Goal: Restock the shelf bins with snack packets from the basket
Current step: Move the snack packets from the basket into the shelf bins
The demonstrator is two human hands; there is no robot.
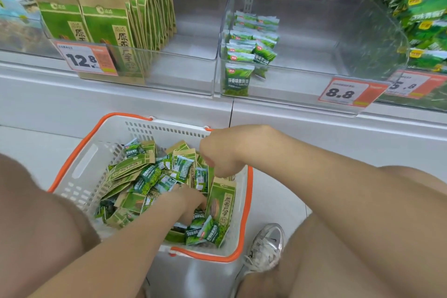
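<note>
Left hand (pixel 191 202) digs among snack packets (pixel 147 176) in the basket's (pixel 164 129) near right, fingers buried unseen; right hand (pixel 217 155), farther back, curls fingers downward, hold unclear.

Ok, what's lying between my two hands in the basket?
In the head view, small green packets fill the gap between the left hand and right hand, inside the basket.

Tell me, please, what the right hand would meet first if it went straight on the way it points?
Probably the upright snack packets just beneath the right hand in the basket; depth is unclear.
</note>
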